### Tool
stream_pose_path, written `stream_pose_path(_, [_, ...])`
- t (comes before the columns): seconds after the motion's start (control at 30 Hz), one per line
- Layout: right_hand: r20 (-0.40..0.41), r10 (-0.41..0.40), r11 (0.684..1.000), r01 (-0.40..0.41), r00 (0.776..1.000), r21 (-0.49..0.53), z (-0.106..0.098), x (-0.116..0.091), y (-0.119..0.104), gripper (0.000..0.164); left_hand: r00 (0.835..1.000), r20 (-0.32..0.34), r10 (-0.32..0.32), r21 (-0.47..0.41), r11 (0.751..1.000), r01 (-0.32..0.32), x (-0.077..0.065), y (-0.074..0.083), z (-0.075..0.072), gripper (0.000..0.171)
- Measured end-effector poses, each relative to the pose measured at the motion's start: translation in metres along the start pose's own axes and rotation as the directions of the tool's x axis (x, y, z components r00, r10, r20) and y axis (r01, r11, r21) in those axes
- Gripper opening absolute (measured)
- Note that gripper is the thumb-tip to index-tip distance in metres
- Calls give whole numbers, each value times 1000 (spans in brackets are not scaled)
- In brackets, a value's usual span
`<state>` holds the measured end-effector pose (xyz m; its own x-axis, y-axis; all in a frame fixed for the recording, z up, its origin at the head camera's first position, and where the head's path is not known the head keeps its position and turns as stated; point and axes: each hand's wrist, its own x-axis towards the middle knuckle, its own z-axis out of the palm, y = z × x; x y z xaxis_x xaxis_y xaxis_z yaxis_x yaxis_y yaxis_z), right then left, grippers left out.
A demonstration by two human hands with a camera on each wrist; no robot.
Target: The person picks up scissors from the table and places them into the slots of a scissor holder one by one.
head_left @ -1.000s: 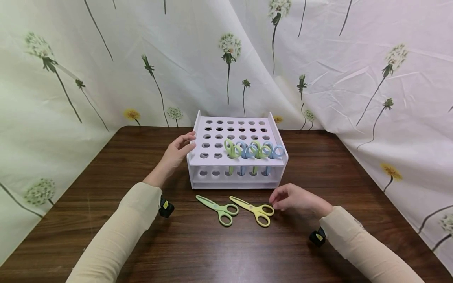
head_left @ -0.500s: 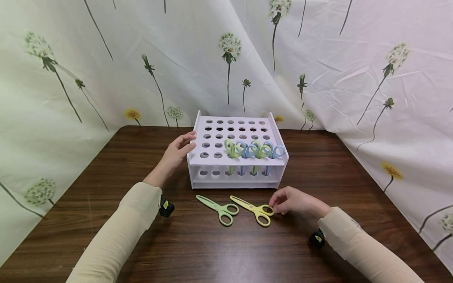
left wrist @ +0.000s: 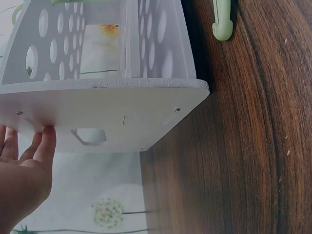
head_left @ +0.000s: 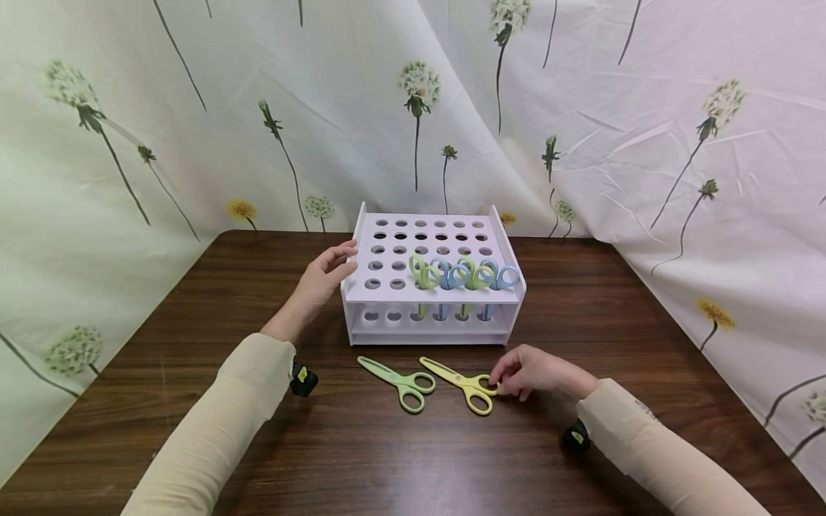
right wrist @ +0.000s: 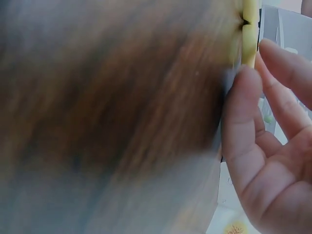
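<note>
Yellow scissors (head_left: 459, 382) lie on the table, blades to the upper left. My right hand (head_left: 535, 370) pinches the rim of their right finger loop; in the right wrist view the fingertips meet the yellow handle (right wrist: 249, 46). Left of these lie green scissors (head_left: 393, 380), parallel to the yellow pair. My left hand (head_left: 323, 274) rests its fingertips against the left side panel of a white rack (head_left: 413, 295) with rows of round holes. Several scissors (head_left: 474, 274), green and blue in turn, stand handles up in the rack's front row, from the third hole to the right end.
The dark wooden table (head_left: 361, 459) reaches back to a white cloth (head_left: 361, 107) printed with dandelions. The rack stands at the back middle, behind the loose scissors. In the left wrist view, the rack's white side panel (left wrist: 97, 107) fills much of the picture.
My right hand has moved slightly toward me and left, its fingertips closing on the yellow scissors' loop. The left hand and the rack have stayed put.
</note>
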<state>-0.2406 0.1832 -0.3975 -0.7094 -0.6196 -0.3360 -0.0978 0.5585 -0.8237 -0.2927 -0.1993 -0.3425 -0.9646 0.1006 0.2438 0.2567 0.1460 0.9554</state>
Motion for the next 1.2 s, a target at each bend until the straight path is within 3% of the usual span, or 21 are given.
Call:
stream_pose_path(0.33, [9,-29,998,29,1000,-64,5,-1,-3,9,1000,-2,-5,2,1000,5,-2,3,1,35])
stream_pose_path(0.93, [-62,18,997,-22,998,-71,6,-1,-4,4,1000,1,-12,6,1000,12,-1,1,0,36])
stream_pose_path(1.2, [-108,-29,997,21,994,-68,0,-3,-7,4,1000,3,-12,7,1000,12,0,1,0,36])
